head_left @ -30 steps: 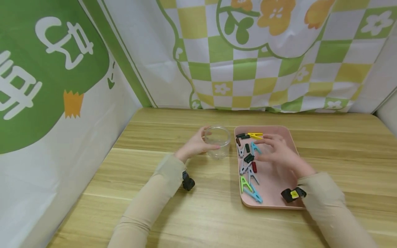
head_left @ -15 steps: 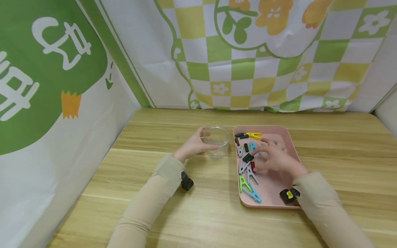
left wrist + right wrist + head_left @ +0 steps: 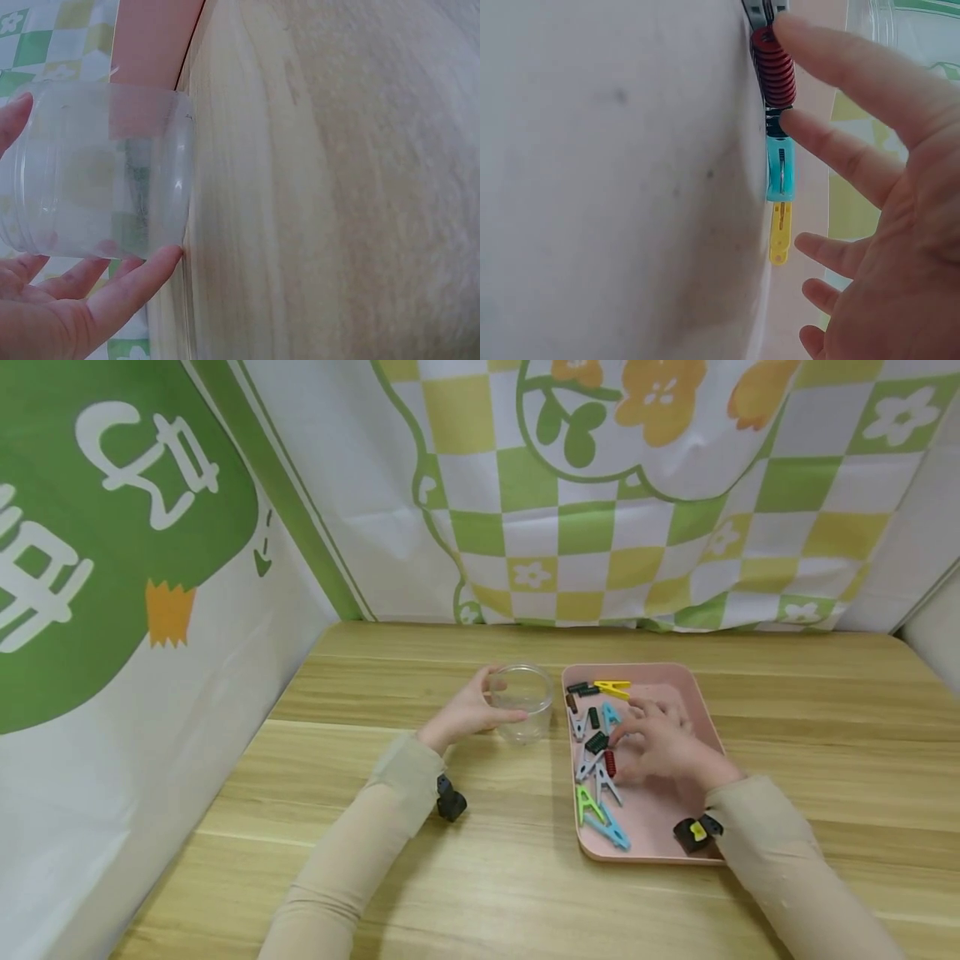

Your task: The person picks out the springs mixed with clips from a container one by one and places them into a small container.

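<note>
- Clothespins are lying loose in the pink tray [image 3: 697,693], right of the table's [image 3: 450,893] middle, mostly bunched along the tray's left side.
- Your right hand [image 3: 660,745] is hovering over that pile with fingers spread and relaxed; the wrist view shows two fingertips [image 3: 799,124] just reaching the red clip [image 3: 774,67], nothing pinched yet.
- Your left hand [image 3: 465,714] is curling round the clear jar [image 3: 522,702], thumb and fingers on opposite sides, likely steadying it so it stays upright.
- That jar is standing just left of the tray, near its far left corner, mouth up and looking empty.
- Counting what is showing: one jar, one tray, one yellow clip [image 3: 612,687] at the far edge, one red, one lime green [image 3: 587,803] at the near end, about two light blue [image 3: 611,833], plus several dark and grey ones you are partly hiding, so roughly ten clips.
</note>
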